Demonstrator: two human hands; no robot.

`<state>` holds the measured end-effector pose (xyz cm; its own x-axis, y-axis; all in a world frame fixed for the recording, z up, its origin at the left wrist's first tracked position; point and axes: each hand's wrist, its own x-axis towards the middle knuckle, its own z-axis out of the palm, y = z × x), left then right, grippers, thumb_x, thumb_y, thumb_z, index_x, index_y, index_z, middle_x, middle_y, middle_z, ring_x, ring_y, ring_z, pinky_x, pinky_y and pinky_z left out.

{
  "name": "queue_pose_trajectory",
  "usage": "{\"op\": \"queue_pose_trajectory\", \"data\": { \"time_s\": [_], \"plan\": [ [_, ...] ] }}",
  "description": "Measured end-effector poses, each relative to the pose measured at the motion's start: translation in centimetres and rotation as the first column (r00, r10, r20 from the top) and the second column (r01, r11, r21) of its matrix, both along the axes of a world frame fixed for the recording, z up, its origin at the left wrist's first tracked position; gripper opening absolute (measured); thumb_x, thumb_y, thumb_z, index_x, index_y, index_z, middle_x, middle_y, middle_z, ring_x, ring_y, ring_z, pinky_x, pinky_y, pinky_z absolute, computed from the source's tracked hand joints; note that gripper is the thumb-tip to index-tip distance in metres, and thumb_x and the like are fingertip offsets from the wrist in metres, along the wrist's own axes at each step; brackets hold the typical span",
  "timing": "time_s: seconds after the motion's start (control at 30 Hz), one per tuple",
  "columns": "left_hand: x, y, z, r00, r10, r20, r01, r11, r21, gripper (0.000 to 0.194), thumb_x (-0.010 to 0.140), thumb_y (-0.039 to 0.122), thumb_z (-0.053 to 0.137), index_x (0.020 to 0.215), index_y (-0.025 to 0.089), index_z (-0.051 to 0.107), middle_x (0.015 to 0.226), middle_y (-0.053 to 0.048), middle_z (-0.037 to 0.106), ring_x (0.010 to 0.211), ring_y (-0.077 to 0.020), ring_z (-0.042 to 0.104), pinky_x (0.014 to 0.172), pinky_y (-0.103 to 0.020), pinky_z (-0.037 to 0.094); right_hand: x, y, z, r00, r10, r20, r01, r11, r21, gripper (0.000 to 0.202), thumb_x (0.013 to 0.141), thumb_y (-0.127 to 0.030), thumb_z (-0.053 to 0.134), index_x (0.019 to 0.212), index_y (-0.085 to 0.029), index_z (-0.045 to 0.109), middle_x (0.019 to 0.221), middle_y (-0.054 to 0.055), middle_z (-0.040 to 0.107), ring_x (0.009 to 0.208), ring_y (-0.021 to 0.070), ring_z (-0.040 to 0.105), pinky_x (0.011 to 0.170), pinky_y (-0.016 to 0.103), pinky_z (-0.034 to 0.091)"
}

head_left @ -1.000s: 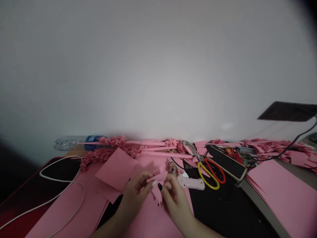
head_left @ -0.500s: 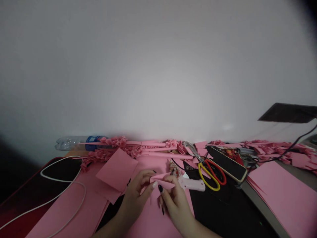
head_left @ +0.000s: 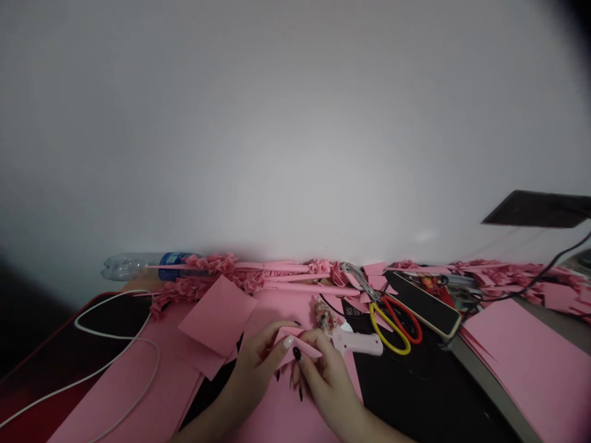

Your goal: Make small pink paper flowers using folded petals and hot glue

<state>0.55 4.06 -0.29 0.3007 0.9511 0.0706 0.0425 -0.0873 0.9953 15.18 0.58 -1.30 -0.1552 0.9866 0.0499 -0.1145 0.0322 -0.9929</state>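
A small folded piece of pink paper point(head_left: 308, 350) is pinched between both my hands, above a large pink sheet point(head_left: 281, 406). My left hand point(head_left: 258, 363) grips its left side, the thumb pressed on top. My right hand point(head_left: 325, 375) closes on the right side, with its dark-nailed thumb close to the left thumb. Part of the paper is hidden behind my fingers. Just right of my right hand lies a pale pink glue gun point(head_left: 357, 343) with a patterned nozzle end. A square of pink paper point(head_left: 219, 317) rests to the left of my left hand.
Scissors point(head_left: 394, 323) with yellow and red handles lie beside a phone point(head_left: 427, 304). Pink paper flowers point(head_left: 217, 263) and stems line the wall, near a plastic bottle point(head_left: 132, 266). A white cable point(head_left: 115, 337) loops at left; stacked pink sheets point(head_left: 535, 363) sit at right.
Both hands have dropped slightly, and the folded paper between them has tilted and sits lower. Fingertips of my left hand now show beneath the paper. Things on the table stay put.
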Motion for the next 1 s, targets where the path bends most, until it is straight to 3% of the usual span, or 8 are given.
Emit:
{"op": "queue_pose_trajectory", "data": {
  "time_s": [0.27, 0.43, 0.57, 0.73, 1.0],
  "plan": [
    [-0.3, 0.1, 0.2, 0.996, 0.015, -0.087, -0.008, 0.997, 0.075, 0.027, 0.089, 0.037, 0.052, 0.094, 0.019, 0.071, 0.098, -0.008, 0.074, 0.095, -0.0227, 0.066, 0.087, -0.031, 0.05, 0.3, -0.1, 0.4, 0.994, -0.025, 0.107, 0.023, 1.0, 0.019, 0.037, 0.096, -0.053, 0.042, 0.085, -0.018, 0.05, 0.054, -0.005, 0.05, 0.044, 0.0085, 0.041, 0.044, 0.02, 0.034],
    [-0.4, 0.3, -0.1, 0.994, 0.029, -0.105, -0.02, 0.996, 0.091, 0.025, 0.09, 0.034, 0.052, 0.092, 0.02, 0.072, 0.096, -0.007, 0.074, 0.096, -0.0227, 0.066, 0.087, -0.03, 0.049, 0.3, -0.2, 0.0, 0.991, -0.071, 0.117, 0.066, 0.997, 0.042, 0.04, 0.097, -0.053, 0.041, 0.074, -0.021, 0.043, 0.052, -0.005, 0.05, 0.042, 0.0078, 0.04, 0.043, 0.02, 0.033],
    [-0.5, 0.2, -0.2, 0.995, 0.024, -0.093, -0.015, 0.995, 0.097, 0.025, 0.091, 0.034, 0.051, 0.092, 0.02, 0.072, 0.094, -0.007, 0.074, 0.093, -0.0221, 0.066, 0.086, -0.03, 0.049, 0.2, -0.2, -0.5, 0.995, -0.084, 0.062, 0.084, 0.996, 0.005, 0.037, 0.096, -0.052, 0.044, 0.075, -0.023, 0.038, 0.051, -0.007, 0.049, 0.039, 0.0065, 0.037, 0.04, 0.019, 0.028],
    [-0.5, 0.0, 0.2, 0.995, 0.032, -0.099, -0.025, 0.997, 0.071, 0.026, 0.091, 0.037, 0.05, 0.089, 0.02, 0.07, 0.09, -0.006, 0.073, 0.088, -0.0216, 0.065, 0.078, -0.029, 0.05, 0.0, -0.1, -0.6, 0.991, -0.128, -0.049, 0.127, 0.992, -0.014, 0.034, 0.093, -0.05, 0.052, 0.082, -0.024, 0.033, 0.056, -0.011, 0.043, 0.041, 0.0055, 0.036, 0.041, 0.017, 0.031],
    [-0.3, 0.1, 0.3, 0.991, 0.054, -0.123, -0.043, 0.995, 0.092, 0.026, 0.09, 0.037, 0.049, 0.081, 0.019, 0.065, 0.073, -0.002, 0.066, 0.07, -0.0177, 0.06, 0.067, -0.025, 0.047, 0.3, -0.2, -0.1, 0.989, -0.072, 0.132, 0.075, 0.997, -0.019, 0.037, 0.095, -0.051, 0.046, 0.074, -0.022, 0.039, 0.054, -0.008, 0.045, 0.043, 0.007, 0.038, 0.043, 0.019, 0.03]
  ]
}}
